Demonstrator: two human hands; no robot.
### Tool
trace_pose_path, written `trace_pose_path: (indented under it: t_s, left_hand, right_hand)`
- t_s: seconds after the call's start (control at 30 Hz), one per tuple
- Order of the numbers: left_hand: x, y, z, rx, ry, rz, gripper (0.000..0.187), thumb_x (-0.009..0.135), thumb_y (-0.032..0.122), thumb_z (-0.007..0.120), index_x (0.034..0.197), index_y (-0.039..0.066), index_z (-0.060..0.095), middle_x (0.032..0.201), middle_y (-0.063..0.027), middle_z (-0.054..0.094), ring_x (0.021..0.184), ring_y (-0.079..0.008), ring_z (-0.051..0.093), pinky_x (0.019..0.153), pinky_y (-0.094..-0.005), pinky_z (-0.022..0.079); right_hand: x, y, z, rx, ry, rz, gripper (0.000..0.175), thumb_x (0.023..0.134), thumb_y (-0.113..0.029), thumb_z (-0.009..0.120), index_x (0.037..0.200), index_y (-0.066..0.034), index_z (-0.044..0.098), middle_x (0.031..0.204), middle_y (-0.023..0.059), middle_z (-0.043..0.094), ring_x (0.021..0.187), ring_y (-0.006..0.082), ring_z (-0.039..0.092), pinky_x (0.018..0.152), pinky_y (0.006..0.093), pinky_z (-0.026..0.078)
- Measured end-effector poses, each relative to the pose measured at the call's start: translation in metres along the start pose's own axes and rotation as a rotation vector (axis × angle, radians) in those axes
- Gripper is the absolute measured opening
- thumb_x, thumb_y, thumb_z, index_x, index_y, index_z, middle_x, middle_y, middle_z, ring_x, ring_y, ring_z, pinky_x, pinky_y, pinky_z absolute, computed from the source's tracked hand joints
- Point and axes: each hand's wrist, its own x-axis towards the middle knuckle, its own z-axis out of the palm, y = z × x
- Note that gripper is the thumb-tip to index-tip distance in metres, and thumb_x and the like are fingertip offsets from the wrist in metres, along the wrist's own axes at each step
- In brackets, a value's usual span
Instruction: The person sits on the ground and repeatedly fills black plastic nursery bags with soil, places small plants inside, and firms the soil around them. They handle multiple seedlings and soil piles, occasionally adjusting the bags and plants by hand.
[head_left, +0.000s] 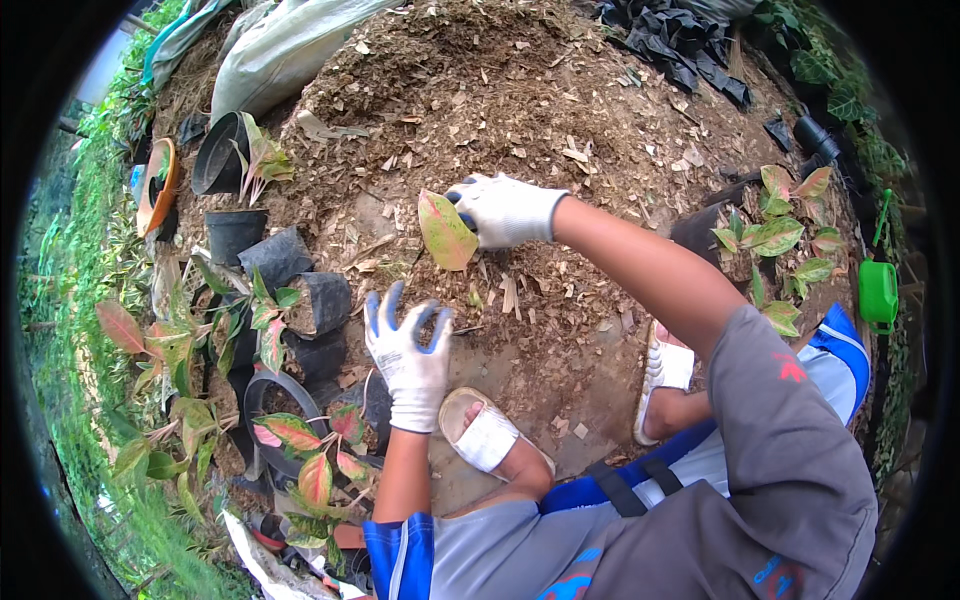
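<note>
My right hand (510, 212), in a white knit glove with dark blue fingertips, is curled low over the wood-chip and soil heap (487, 112). A broad green-and-pink leaf (448, 231) sits against its fingers and partly covers them. Whether the fingers grip the leaf or something beneath it is hidden. A small pale green shoot (475, 298) shows just below. My left hand (409, 345), gloved the same way, hovers with fingers spread and nothing in them. Close to its left are black plastic plant pots (326, 302).
Potted pink-and-green plants (315, 480) crowd the left side, beside a black pot ring (262, 390). At upper left lie a white sack (270, 67) and an orange-rimmed basin (169, 187). More leafy plants (776, 236), black plastic bags (667, 45) and a green watering can (877, 292) line the right.
</note>
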Motion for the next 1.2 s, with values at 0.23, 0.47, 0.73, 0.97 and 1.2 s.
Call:
trace_pose_path:
  t_s: [0.23,0.47,0.73,0.97,1.2]
  left_hand:
    - [0.096,-0.059,-0.019,-0.810,-0.496,0.007,0.118,0.073,0.009,0.096,0.172,0.012,0.031,0.168,-0.0076,0.043,0.085,-0.0114,0.057,0.080,-0.0285,0.057]
    - [0.145,-0.113,-0.079,-0.666,-0.140,-0.241,0.042,0.096,0.017,0.082,0.132,-0.002,0.073,0.101,-0.0093,0.079,0.091,-0.0148,0.069,0.082,-0.0302,0.056]
    - [0.045,-0.041,-0.059,0.043,-0.087,0.188,0.039,0.076,0.031,0.095,0.114,0.030,0.083,0.168,-0.0060,0.046,0.159,-0.0423,0.027,0.132,-0.0573,0.021]
    - [0.058,-0.031,-0.023,0.274,-0.138,0.132,0.034,0.081,0.036,0.091,0.114,0.034,0.083,0.169,-0.0043,0.043,0.162,-0.0482,0.020,0.129,-0.0727,0.008]
    - [0.084,-0.022,0.010,0.347,-0.233,0.197,0.041,0.089,0.043,0.085,0.128,0.032,0.079,0.165,-0.0053,0.049,0.162,-0.0471,0.022,0.127,-0.0750,0.013]
  right_hand:
    - [-0.035,0.030,0.021,0.557,0.172,0.147,0.053,0.103,-0.056,0.067,0.150,-0.0291,0.063,0.161,0.0140,0.054,0.151,0.0366,0.049,0.130,0.0559,0.036]
    - [-0.083,0.042,0.039,0.617,0.431,0.340,0.055,0.102,-0.049,0.072,0.151,-0.0247,0.062,0.159,0.0139,0.055,0.149,0.0351,0.051,0.127,0.0569,0.040]
    - [-0.093,-0.016,0.077,0.381,0.795,0.358,0.023,0.095,-0.031,0.077,0.115,-0.0187,0.074,0.139,0.0136,0.064,0.135,0.0388,0.056,0.120,0.0561,0.043]
    - [-0.075,-0.036,0.058,0.005,0.544,0.323,0.028,0.093,-0.033,0.076,0.119,-0.0220,0.075,0.153,0.0117,0.054,0.153,0.0473,0.036,0.125,0.0720,0.023]
    - [-0.039,-0.040,0.033,-0.069,0.156,0.299,0.046,0.100,-0.045,0.068,0.140,-0.0208,0.070,0.165,0.0154,0.047,0.157,0.0516,0.032,0.123,0.0772,0.025]
